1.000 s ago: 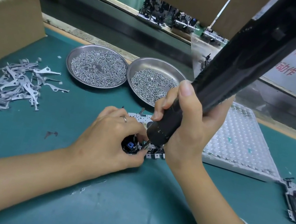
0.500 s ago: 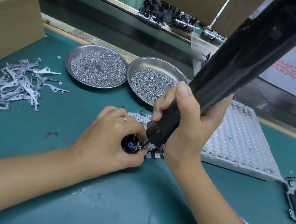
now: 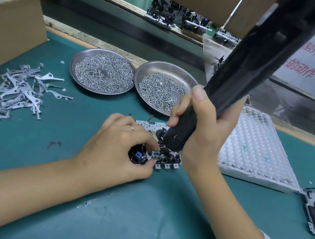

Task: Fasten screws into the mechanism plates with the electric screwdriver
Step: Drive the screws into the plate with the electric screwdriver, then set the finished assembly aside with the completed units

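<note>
Green bench [image 3: 23, 152] roomy up front; right hand [image 3: 203, 135] grips tilted screwdriver [image 3: 242, 71], nose down-left onto mechanism plate [image 3: 166, 160] pinched by left hand [image 3: 118, 150].

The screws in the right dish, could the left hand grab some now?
Probably not right away. The left hand is busy holding the mechanism plate. The right dish lies just beyond it, nothing between.

Left hand: the left hand [image 3: 114, 149] lies knuckles up, its fingers [image 3: 150, 142] curled down and pinching the small metal mechanism plate [image 3: 166, 161] beneath their tips.
Right hand: the right hand [image 3: 201, 134] is wrapped round the long black electric screwdriver [image 3: 242, 71], thumb up along the barrel.
Forearms: both bare, converging from the near edge.
</note>
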`<state>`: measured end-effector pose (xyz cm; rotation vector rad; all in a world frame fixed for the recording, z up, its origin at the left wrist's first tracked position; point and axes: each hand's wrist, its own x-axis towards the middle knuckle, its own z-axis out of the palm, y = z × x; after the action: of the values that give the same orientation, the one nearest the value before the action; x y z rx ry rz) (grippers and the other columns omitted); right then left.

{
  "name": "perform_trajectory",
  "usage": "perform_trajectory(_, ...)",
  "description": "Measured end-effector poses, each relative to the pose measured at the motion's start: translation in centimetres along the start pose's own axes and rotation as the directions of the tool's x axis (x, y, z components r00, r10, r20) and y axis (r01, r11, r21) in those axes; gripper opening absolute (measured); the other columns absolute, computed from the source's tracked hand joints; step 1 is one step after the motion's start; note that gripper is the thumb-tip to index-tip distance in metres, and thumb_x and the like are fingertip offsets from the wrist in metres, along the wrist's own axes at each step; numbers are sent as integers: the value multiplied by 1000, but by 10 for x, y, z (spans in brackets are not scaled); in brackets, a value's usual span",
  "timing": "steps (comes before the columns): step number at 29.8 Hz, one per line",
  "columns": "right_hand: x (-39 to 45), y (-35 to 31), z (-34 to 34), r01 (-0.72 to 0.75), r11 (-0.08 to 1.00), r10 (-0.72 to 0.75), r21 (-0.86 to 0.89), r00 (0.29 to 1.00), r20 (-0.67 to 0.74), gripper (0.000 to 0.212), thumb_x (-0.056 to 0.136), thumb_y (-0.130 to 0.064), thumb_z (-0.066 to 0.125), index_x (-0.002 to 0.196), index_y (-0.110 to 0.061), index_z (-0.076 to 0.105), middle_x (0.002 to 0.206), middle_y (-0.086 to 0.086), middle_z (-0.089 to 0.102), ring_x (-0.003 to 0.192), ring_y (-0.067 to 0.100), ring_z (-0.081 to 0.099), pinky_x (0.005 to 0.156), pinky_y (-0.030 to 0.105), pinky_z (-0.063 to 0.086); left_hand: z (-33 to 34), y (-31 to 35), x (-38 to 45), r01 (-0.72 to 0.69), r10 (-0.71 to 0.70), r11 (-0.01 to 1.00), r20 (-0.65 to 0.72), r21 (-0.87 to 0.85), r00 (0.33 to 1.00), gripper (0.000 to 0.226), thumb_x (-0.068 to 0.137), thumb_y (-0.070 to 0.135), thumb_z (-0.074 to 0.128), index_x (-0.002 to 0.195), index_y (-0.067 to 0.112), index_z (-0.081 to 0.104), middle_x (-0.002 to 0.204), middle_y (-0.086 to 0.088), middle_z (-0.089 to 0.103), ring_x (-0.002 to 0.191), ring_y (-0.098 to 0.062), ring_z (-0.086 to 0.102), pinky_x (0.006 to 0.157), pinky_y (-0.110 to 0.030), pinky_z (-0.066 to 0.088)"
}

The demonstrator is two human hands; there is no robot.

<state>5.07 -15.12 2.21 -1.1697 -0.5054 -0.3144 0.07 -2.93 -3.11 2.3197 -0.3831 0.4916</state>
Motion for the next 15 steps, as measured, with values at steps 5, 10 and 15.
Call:
perform_trajectory(5,-1,2,-4,-31,1000,31,-5,999,32,26,79,-20,60,93,-22,38,53,-1,48,40,17,47,43,24,40,0,0,0,-2,2,1000,5,3,1000,18,63,35,70,79,27,71,73,20,65,75,-6,49,91,-28,34)
perform_trajectory(10,0,-5,-13,60,989,-61,-132,998,-6,50,81,-26,60,123,-10,37,79,10,53,66,24,56,64,35,50,-5,-1,4,-32,32,999,-20,-9,999,31,67,47,66,88,24,71,73,19,64,71,-3,52,89,-26,38)
perform_trajectory(15,-13,-3,-28,17,937,-170,-350,895,-412,17,85,-23,53,98,-26,44,84,-7,46,82,14,48,73,30,42,-17,-7,13,89,-166,950,-242,-298,956,24,79,50,48,88,35,63,77,14,66,76,-3,58,74,-13,40)
